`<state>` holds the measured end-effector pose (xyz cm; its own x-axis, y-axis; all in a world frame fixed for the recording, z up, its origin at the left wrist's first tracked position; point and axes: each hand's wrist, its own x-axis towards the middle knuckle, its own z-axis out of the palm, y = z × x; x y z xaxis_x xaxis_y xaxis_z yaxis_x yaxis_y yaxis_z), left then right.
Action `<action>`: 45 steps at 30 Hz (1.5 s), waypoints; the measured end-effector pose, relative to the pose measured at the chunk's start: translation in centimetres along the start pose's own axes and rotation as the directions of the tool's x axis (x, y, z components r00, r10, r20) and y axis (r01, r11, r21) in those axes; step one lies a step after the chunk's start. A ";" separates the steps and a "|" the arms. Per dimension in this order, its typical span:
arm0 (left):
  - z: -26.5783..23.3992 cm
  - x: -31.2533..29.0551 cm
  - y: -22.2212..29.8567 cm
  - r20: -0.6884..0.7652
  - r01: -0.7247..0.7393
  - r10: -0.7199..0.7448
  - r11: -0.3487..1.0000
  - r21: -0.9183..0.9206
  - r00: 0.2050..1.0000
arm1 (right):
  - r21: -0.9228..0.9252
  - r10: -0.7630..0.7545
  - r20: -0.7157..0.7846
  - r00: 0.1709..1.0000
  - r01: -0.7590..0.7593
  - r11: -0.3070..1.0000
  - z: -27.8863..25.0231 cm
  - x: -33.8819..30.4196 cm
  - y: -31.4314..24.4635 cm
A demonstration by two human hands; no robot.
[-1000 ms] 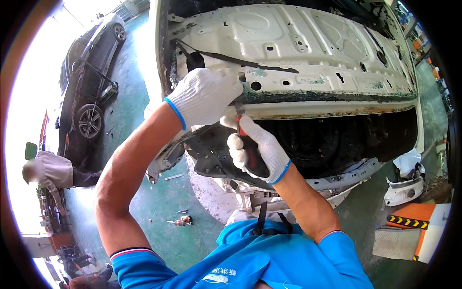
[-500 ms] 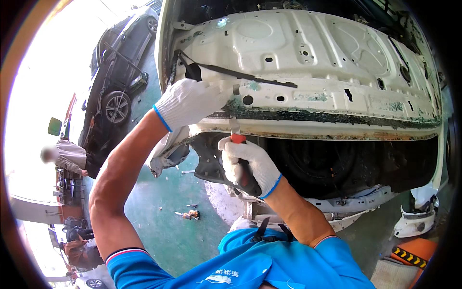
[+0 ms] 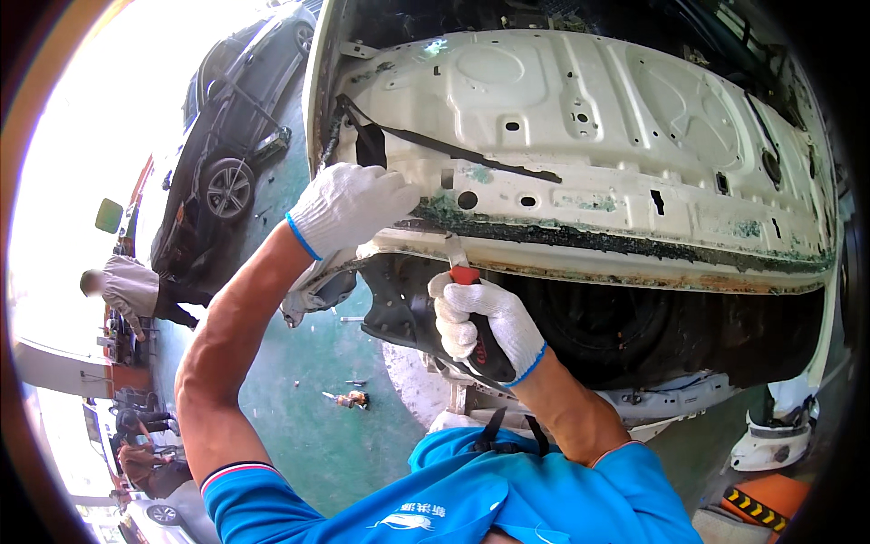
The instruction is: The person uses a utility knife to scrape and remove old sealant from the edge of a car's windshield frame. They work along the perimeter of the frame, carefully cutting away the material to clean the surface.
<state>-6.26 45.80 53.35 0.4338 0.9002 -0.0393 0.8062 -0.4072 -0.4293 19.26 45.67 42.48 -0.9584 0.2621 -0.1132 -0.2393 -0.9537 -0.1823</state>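
Note:
My left hand (image 3: 355, 208), in a white knitted glove with a blue cuff, is curled at the left end of a dark, crusty strip (image 3: 580, 238) along the white car body panel's edge. Whatever its fingers hold is hidden. In my right hand (image 3: 485, 322), gloved the same way, is a utility knife (image 3: 465, 274) with a black-and-red handle. Its short silver blade points up at the lip just below the dark strip, right of my left hand; whether it touches cannot be told. The white panel (image 3: 616, 136) has several holes, pressed ribs and greenish residue.
A black strap (image 3: 453, 145) lies over the panel above my left hand. Below the lip is a dark cavity (image 3: 589, 317). Small tools (image 3: 349, 399) lie on the green floor. A dark car (image 3: 217, 136) and a person (image 3: 131, 286) are at left; a white bumper part (image 3: 770, 440) is at right.
My right hand with the knife has shifted slightly right and down, and the handle is turned more into view. My left hand stays at the panel's edge. The person at left has changed stance.

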 end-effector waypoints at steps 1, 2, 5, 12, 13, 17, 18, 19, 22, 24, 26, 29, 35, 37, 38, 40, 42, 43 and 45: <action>0.1 -0.1 -0.1 -0.032 -0.009 0.008 1.000 -0.004 0.999 | -0.005 0.001 0.006 1.000 -0.001 1.000 -0.1 -0.1 0.0; 0.3 -0.2 -0.1 -0.064 -0.018 0.018 1.000 -0.009 0.998 | -0.017 -0.006 -0.004 1.000 0.006 1.000 0.2 -0.3 -0.1; -0.3 -0.6 0.0 -0.062 -0.019 0.016 0.999 -0.040 0.998 | -0.015 0.007 -0.010 1.000 -0.007 1.000 -0.2 -0.8 -0.4; 0.3 -0.9 0.0 -0.054 -0.007 0.004 0.998 -0.055 0.999 | -0.044 0.022 0.005 1.000 -0.022 0.999 -1.9 -3.0 -0.9; 0.6 -0.9 0.0 -0.062 -0.008 0.004 0.998 -0.056 0.998 | -0.049 0.017 -0.018 1.000 -0.018 0.999 -1.9 -3.3 -1.0; 0.5 0.1 0.8 -0.064 0.076 -0.083 0.992 -0.102 0.994 | -0.036 0.070 -0.011 0.997 -0.071 0.997 -1.4 -4.1 -2.2; -0.1 0.2 1.1 -0.104 0.054 -0.059 0.997 -0.057 0.993 | -0.079 0.103 0.020 0.994 -0.102 0.992 -1.7 -4.4 -2.6; -0.4 0.2 1.2 -0.142 0.029 -0.035 0.999 -0.040 0.989 | -0.130 0.069 -0.007 0.998 -0.070 0.989 -1.2 -5.6 -2.6; -0.5 -0.2 1.4 -0.345 -0.084 0.091 0.996 0.037 0.934 | -0.305 0.093 -0.126 0.988 -0.128 0.944 -1.1 -8.6 -1.9; -0.5 1.0 2.5 -0.354 -0.124 0.165 0.983 0.136 0.920 | -0.336 0.056 -0.227 0.972 -0.132 0.932 -1.7 -9.6 -0.9; -0.8 1.4 4.2 -0.350 -0.121 0.190 0.970 0.209 0.917 | -0.393 0.043 -0.286 0.957 -0.158 0.906 -2.2 -10.1 -0.1; -0.1 1.4 4.9 -0.327 -0.094 0.153 0.977 0.191 0.933 | -0.452 -0.015 -0.302 0.953 -0.129 0.883 -1.8 -10.2 1.0; 0.8 0.6 5.7 -0.318 -0.001 -0.005 1.000 -0.019 0.948 | -0.507 -0.165 -0.214 0.963 0.034 0.861 -2.3 -9.5 2.3; 1.2 0.4 5.1 -0.304 -0.013 -0.024 0.993 -0.118 0.952 | -0.512 -0.211 -0.269 0.940 0.045 0.858 -1.8 -9.2 2.7; 0.4 0.5 5.0 -0.249 -0.003 -0.036 0.988 -0.156 0.968 | -0.545 -0.243 -0.264 0.934 0.064 0.836 -1.6 -9.1 2.7; 0.1 0.8 4.6 -0.194 -0.017 -0.024 0.979 -0.203 0.981 | -0.592 -0.287 -0.270 0.919 0.077 0.802 -1.2 -9.0 2.8; -0.7 1.0 4.4 -0.091 -0.013 -0.008 0.975 -0.223 0.996 | -0.634 -0.295 -0.241 0.925 0.080 0.769 -1.4 -9.2 2.6; -1.2 1.0 4.1 -0.039 -0.011 0.002 0.972 -0.233 0.999 | -0.654 -0.297 -0.227 0.927 0.081 0.752 -1.5 -9.3 2.4; -1.3 1.0 4.0 -0.084 -0.068 0.053 0.979 -0.194 0.995 | -0.666 -0.296 -0.226 0.928 0.075 0.742 -1.3 -9.6 2.4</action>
<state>-2.12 44.87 52.73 0.5082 0.8611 0.0144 0.8372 -0.4901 -0.2428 28.07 41.08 41.85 -0.7836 0.5588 -0.2716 -0.1453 -0.5898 -0.7943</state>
